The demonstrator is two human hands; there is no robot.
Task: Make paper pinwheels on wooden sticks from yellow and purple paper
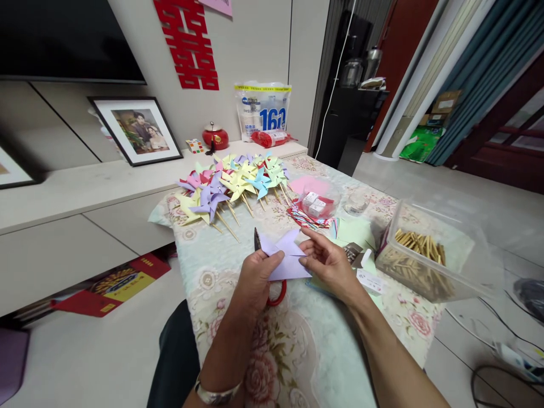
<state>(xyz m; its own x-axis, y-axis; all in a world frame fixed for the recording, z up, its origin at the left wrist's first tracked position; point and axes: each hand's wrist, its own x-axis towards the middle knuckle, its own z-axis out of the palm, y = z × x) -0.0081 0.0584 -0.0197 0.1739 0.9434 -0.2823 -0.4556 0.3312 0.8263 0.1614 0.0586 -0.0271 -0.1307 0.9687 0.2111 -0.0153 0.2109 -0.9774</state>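
Holding the lilac paper square between both hands, you have it just above the flowered tablecloth, near the table's front edge. Your left hand is closed on its near left corner, thumb on top, and the same hand seems to carry the red-handled scissors (blade tip poking up behind the sheet, loop showing below). Your right hand pinches the right edge lightly with thumb and fingertips, the other fingers loose.

I judge this sheet to be very light and limp: it will crease at any hard squeeze and tear easily along the cuts running toward its middle. Take it by the corner flaps, not the centre. The finished pinwheels lie well beyond, and the clear tub of sticks sits to your right.
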